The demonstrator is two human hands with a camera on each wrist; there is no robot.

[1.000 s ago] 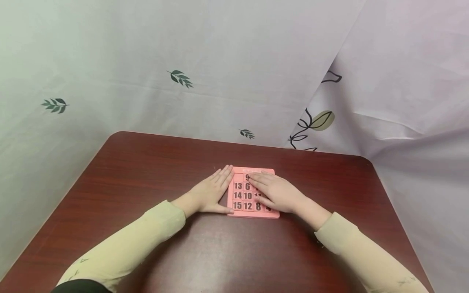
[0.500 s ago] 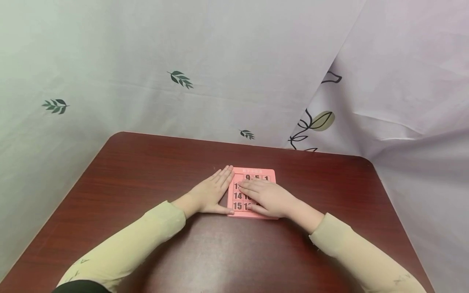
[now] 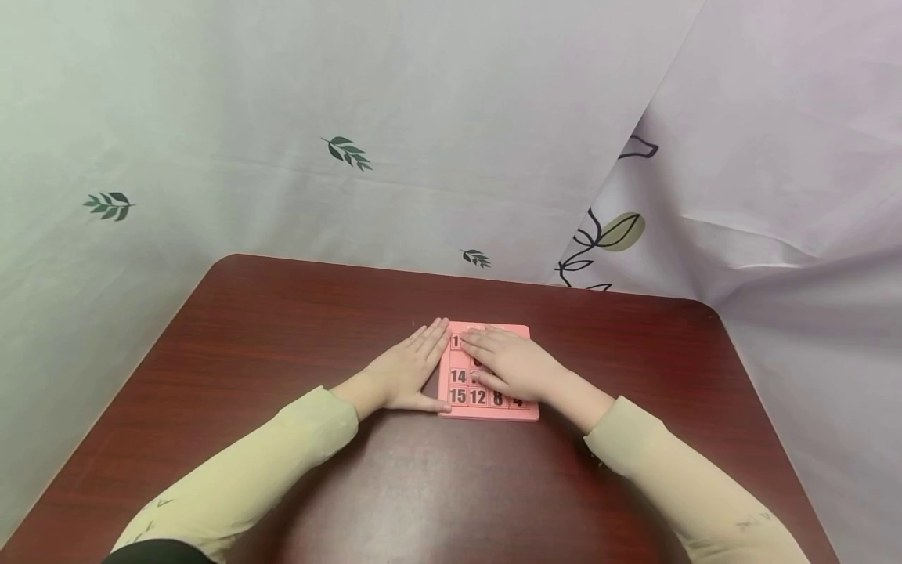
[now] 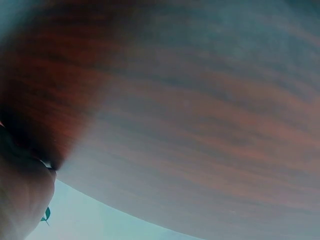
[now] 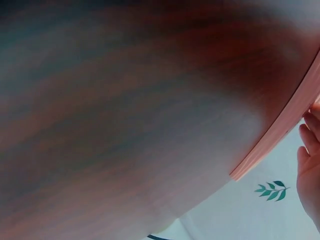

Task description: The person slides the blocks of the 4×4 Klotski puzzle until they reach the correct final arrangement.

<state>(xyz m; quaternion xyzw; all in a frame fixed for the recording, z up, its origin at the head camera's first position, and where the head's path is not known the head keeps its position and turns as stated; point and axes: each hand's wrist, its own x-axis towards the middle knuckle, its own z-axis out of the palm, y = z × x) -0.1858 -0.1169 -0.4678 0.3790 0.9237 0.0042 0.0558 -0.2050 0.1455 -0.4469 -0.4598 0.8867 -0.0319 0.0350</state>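
A pink number sliding puzzle (image 3: 486,413) lies flat on the table, with tiles 14, 15, 12 and 8 readable. Along its left edge rests my left hand (image 3: 405,376), fingers straight and pointing away, thumb at the near left corner. My right hand (image 3: 524,370) lies over the upper right tiles, fingers extended toward the top left tile (image 3: 455,341), on which a 1 shows. Below that tile is a blank pink slot (image 3: 458,359). Several tiles are hidden under the right hand. In the right wrist view, the puzzle's side edge (image 5: 272,140) shows beside the fingers (image 5: 311,137).
The dark red wooden table (image 3: 296,313) has rounded far corners. Behind it hangs a pale cloth (image 3: 423,196) with leaf prints, and a second cloth (image 3: 796,235) falls at the right. The left wrist view shows mostly tabletop (image 4: 200,125).
My right hand slid left and nearer over the tiles, then back up. The second-row left tile has moved up into the top left slot, leaving a blank below. My left hand stayed put.
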